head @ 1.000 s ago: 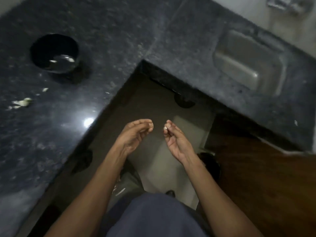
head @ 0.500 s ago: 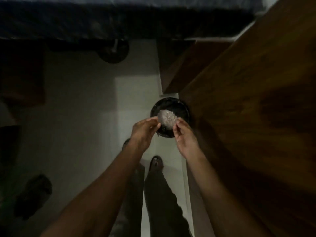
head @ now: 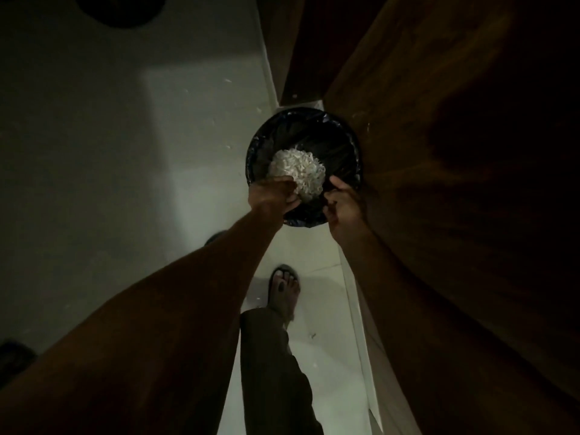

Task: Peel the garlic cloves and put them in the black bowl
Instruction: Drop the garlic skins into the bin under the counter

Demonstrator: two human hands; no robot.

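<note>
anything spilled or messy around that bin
Yes: small pale flakes lie scattered on the white floor left of the black-lined bin, outside the pale heap of peelings inside it.

Black liner [head: 342,142] in the bin at frame centre, white peels [head: 301,171] inside, pale floor [head: 94,152], brown wood-grain door [head: 439,152] on the right
</note>
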